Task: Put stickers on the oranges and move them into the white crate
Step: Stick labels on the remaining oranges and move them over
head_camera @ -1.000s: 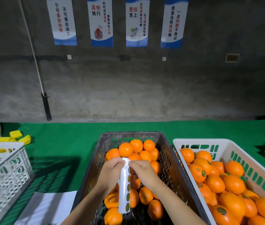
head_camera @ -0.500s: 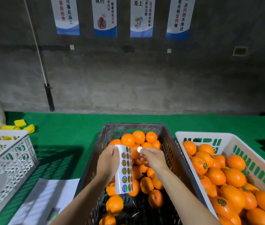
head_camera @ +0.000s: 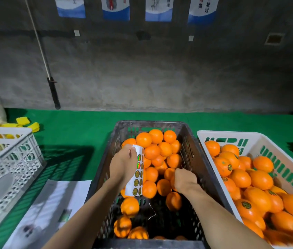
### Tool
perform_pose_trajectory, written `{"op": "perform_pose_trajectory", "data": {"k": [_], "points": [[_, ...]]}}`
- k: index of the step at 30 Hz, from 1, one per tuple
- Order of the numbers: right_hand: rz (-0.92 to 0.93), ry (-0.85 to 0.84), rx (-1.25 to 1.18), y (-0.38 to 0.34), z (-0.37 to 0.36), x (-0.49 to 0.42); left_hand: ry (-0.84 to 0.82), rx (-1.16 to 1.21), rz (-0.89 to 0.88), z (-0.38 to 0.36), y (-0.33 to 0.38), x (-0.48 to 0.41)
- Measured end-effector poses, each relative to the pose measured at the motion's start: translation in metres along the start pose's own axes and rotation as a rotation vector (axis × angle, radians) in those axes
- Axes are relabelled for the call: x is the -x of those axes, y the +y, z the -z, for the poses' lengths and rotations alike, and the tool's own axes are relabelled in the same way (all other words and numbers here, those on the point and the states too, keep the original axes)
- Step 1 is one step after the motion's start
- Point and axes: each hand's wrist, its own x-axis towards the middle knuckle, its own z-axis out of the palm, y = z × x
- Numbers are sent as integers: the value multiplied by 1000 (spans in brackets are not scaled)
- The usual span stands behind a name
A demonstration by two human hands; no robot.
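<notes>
My left hand (head_camera: 124,163) holds a white sticker sheet (head_camera: 136,174) upright by its top edge, over the left side of the dark crate (head_camera: 149,124). Rows of round green-and-gold stickers face right. My right hand (head_camera: 185,180) is down among the bare oranges (head_camera: 152,141) in the dark crate. Its fingers curl over one orange (head_camera: 170,174), and the fingertips are hidden. To the right stands the white crate (head_camera: 228,135), filled with stickered oranges (head_camera: 222,163).
A second white crate (head_camera: 13,159) stands at the left on the green table cover (head_camera: 74,137), with yellow pieces (head_camera: 29,124) behind it. A white paper sheet (head_camera: 52,203) lies left of the dark crate. The concrete wall is close behind.
My right hand dropped from beside the sticker sheet, where it pinched a peeled sticker, down onto an orange in the dark crate. The left hand stayed holding the sheet. The view tilted downward.
</notes>
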Motion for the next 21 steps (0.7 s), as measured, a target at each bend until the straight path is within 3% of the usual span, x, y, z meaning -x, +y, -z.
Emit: {"op": "perform_pose_trajectory", "data": {"k": [6, 8, 10, 17, 21], "points": [[-1, -49, 19, 0, -19, -3, -25, -41, -53, -2, -1, 1], [95, -66, -72, 0, -21, 1, -24, -41, -75, -1, -1, 1], [73, -39, -203, -5, -16, 5, -24, -41, -84, 0, 1, 2], [-110, -256, -156, 1, -18, -4, -66, -30, -103, 3, 2, 2], [-177, -425, -301, -5, -17, -4, -81, -37, -106, 2, 1, 3]]}}
